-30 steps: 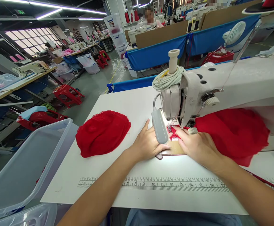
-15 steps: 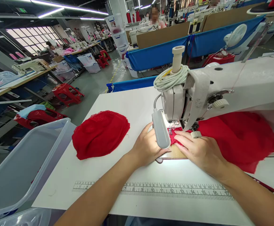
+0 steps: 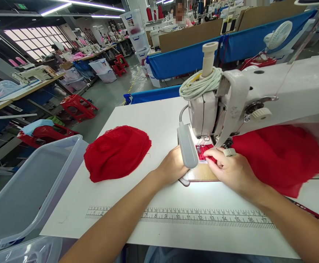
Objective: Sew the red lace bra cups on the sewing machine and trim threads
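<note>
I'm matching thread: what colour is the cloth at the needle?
Red; the cloth shows best in the head view.

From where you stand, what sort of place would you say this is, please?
Probably a sewing workshop: a sewing machine with red cloth under its arm, another machine on a table, and red spools behind.

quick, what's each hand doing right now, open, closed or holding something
Left hand: cannot be told, its grip is hidden behind the grey sewing lamp.
Right hand: curled, touching the red fabric; a pinch cannot be told.
</note>
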Demonstrator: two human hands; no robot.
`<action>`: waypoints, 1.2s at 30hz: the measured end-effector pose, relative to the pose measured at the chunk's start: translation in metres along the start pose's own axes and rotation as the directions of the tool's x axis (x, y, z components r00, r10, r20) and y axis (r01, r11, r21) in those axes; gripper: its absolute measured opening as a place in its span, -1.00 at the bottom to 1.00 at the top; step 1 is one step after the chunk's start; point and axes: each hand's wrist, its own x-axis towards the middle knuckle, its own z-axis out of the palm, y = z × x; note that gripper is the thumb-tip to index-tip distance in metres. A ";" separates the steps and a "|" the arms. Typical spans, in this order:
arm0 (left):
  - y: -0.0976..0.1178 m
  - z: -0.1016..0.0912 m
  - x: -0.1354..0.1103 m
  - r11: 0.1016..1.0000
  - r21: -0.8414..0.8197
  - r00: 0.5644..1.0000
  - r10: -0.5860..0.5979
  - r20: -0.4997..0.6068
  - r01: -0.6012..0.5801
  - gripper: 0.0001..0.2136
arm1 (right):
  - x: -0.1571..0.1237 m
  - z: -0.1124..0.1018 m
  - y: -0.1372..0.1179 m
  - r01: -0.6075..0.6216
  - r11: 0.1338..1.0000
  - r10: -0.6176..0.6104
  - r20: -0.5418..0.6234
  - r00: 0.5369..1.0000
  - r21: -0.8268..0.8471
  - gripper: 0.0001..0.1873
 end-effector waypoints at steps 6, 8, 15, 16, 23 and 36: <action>0.009 -0.001 0.006 0.967 -0.210 0.989 -0.147 0.015 0.146 -0.95 | -0.001 -0.001 0.000 -0.026 0.999 0.026 0.022 0.999 0.038 -0.78; 0.012 0.001 0.006 0.958 -0.222 0.983 -0.182 0.009 0.179 -0.91 | 0.000 -0.001 0.000 0.009 0.998 -0.011 0.031 0.999 0.059 -0.76; 0.017 0.003 0.001 0.894 -0.344 0.953 -0.303 0.006 0.287 -0.80 | -0.005 -0.008 -0.002 0.079 0.921 -0.151 -0.163 0.975 -0.381 -0.73; 0.016 0.003 0.001 0.903 -0.334 0.958 -0.287 -0.007 0.269 -0.81 | -0.006 -0.010 -0.003 0.114 0.915 -0.186 -0.153 0.971 -0.388 -0.73; 0.008 0.008 0.001 0.950 -0.246 0.969 -0.223 -0.103 0.193 -0.83 | -0.003 -0.009 -0.008 0.121 0.913 -0.169 -0.092 0.981 -0.391 -0.75; 0.013 0.005 0.003 0.939 -0.189 0.946 -0.309 -0.100 0.287 -0.84 | -0.002 -0.016 -0.013 0.370 0.929 -0.370 0.059 0.927 0.007 -0.63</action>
